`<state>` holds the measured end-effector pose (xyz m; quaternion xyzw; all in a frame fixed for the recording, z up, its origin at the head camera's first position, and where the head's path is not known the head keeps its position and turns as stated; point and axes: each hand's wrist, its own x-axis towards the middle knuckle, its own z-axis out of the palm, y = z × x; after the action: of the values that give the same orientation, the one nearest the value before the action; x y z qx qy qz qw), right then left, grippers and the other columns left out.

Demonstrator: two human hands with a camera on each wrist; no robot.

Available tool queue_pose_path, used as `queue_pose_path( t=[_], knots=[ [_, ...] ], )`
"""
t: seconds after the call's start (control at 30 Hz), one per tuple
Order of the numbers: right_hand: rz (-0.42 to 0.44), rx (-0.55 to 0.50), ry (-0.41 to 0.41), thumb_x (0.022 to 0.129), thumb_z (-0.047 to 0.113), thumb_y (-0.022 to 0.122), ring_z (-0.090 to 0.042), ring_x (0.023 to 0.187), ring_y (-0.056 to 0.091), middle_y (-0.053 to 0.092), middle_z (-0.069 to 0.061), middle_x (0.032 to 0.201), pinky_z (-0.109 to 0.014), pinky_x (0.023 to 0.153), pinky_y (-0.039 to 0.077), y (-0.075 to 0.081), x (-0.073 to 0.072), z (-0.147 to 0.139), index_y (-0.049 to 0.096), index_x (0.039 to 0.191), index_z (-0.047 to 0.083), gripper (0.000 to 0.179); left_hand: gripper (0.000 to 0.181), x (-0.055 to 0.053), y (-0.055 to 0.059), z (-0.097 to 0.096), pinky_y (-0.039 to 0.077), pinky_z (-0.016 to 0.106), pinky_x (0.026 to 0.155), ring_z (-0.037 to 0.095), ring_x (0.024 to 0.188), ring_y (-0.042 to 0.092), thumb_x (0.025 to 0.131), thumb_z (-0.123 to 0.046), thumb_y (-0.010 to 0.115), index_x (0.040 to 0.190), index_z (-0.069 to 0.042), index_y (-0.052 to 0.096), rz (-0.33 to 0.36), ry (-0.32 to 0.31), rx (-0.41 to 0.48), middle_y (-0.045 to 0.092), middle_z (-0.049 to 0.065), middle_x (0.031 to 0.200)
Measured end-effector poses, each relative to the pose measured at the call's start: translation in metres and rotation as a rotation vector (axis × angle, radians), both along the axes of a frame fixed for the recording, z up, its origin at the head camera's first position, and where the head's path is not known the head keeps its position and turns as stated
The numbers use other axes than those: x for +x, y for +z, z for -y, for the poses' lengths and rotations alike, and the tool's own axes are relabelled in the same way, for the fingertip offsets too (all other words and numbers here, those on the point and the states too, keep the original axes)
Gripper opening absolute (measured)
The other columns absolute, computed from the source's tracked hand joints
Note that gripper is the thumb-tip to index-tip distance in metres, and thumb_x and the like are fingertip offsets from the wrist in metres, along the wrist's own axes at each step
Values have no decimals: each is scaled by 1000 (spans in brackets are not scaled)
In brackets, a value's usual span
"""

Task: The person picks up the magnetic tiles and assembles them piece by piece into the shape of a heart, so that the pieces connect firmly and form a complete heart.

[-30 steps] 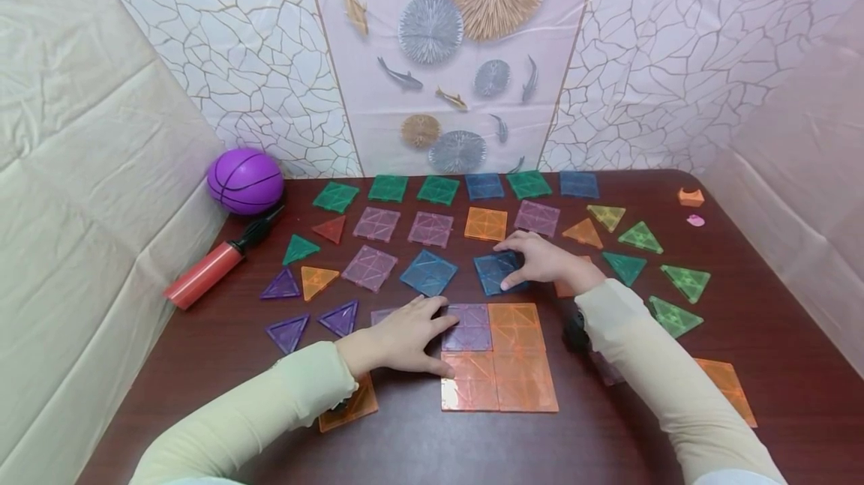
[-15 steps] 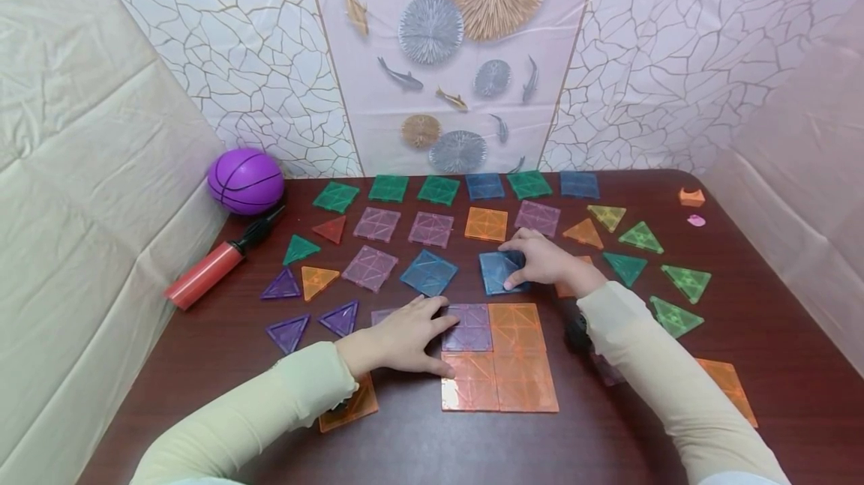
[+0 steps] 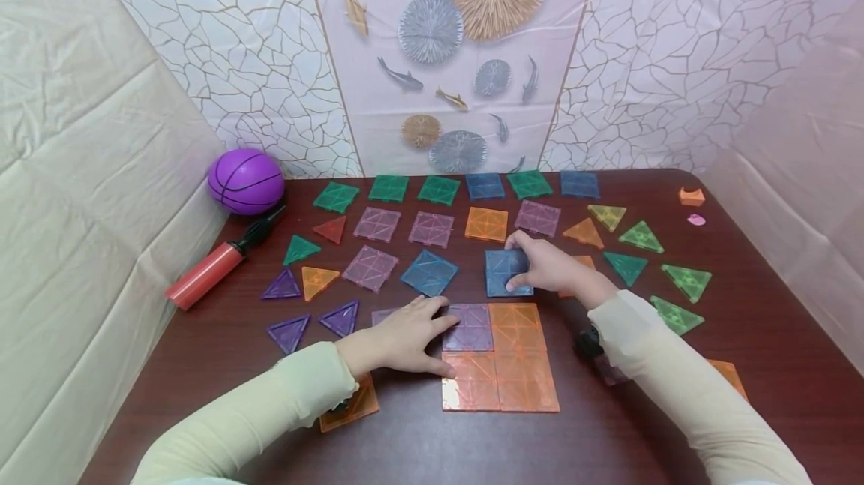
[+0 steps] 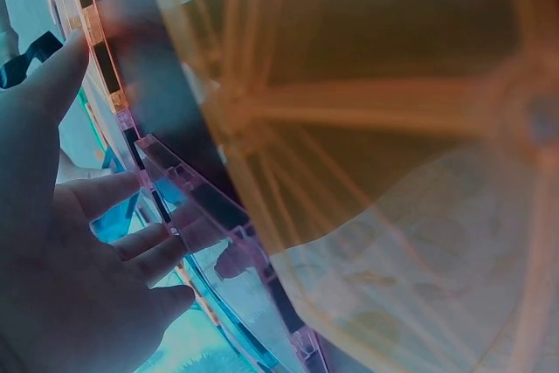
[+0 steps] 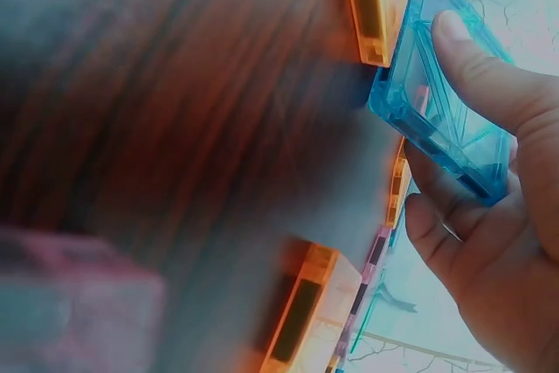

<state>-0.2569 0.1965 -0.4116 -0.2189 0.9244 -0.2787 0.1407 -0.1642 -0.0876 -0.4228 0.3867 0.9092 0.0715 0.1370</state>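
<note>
My left hand lies with its fingers spread at the left side of a block of square magnetic tiles. Its fingertips touch the purple tile, and its thumb reaches the lower-left orange tile. Two more orange tiles fill the block's right side. Just behind the block, my right hand grips a blue magnetic tile at its right part. In the right wrist view the thumb is on the face of that blue tile, with fingers at its far edge. A purple tile is partly hidden under the left hand.
Behind lie another blue tile, pink-purple squares and a row of green and blue squares. Purple triangles are at left, green triangles at right. A red hand pump and purple ball stand far left.
My right hand has slid the blue tile slightly to the right and turned it straighter, in line with the block. The left hand has stayed in place.
</note>
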Motion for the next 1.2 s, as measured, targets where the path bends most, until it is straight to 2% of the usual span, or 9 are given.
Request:
queue_pose_path(
  t=[0.17, 0.27, 0.43, 0.57, 0.87, 1.07, 1.2],
  knots=[
    [-47, 22, 20, 78, 23, 82, -21, 84, 56, 62, -12, 106, -47, 87, 48, 2, 9, 0, 42, 118, 10, 58, 84, 0, 0, 1, 18, 44, 118, 28, 140, 33, 82, -63, 64, 146, -15, 43, 0, -5, 4, 32, 14, 152],
    [-73, 42, 24, 78, 24, 81, -18, 72, 53, 62, -8, 91, -41, 77, 49, 3, 14, 1, 41, 118, 9, 58, 84, -1, -1, 1, 18, 44, 118, 28, 140, 33, 82, -64, 64, 147, -15, 42, -2, -6, 2, 32, 14, 151],
    [-118, 64, 24, 80, 23, 79, -14, 56, 45, 56, -1, 68, -34, 64, 44, 4, 23, 1, 41, 119, 8, 57, 84, -1, -1, 1, 18, 43, 118, 28, 140, 33, 82, -64, 64, 147, -15, 42, -2, -5, 1, 32, 13, 151],
    [-167, 70, 32, 82, 21, 77, -12, 51, 43, 50, 1, 59, -31, 59, 41, 6, 29, 0, 41, 119, 7, 53, 84, -2, -1, 1, 18, 44, 118, 28, 140, 33, 82, -63, 64, 147, -15, 42, 0, -6, 6, 32, 14, 151],
    [-236, 60, 53, 85, 17, 74, -8, 49, 42, 57, 3, 68, -29, 56, 42, 9, 43, -5, 50, 116, 7, 40, 85, -1, -3, 0, 18, 44, 117, 28, 140, 32, 81, -65, 63, 147, -17, 41, 5, 5, -9, 31, 13, 153],
    [-290, 79, 72, 84, 20, 76, -7, 61, 53, 65, 4, 79, -32, 61, 49, 7, 49, -9, 61, 108, 9, 31, 86, -1, -3, 0, 19, 45, 117, 29, 140, 32, 80, -66, 64, 147, -17, 42, 13, 14, -5, 31, 12, 153],
    [-300, 78, 75, 84, 22, 76, -7, 63, 51, 65, 6, 79, -29, 59, 45, 7, 49, -9, 65, 103, 10, 24, 86, -3, -3, 0, 21, 45, 116, 30, 140, 33, 79, -66, 64, 146, -18, 42, 8, 13, -5, 32, 12, 152]
  ],
)
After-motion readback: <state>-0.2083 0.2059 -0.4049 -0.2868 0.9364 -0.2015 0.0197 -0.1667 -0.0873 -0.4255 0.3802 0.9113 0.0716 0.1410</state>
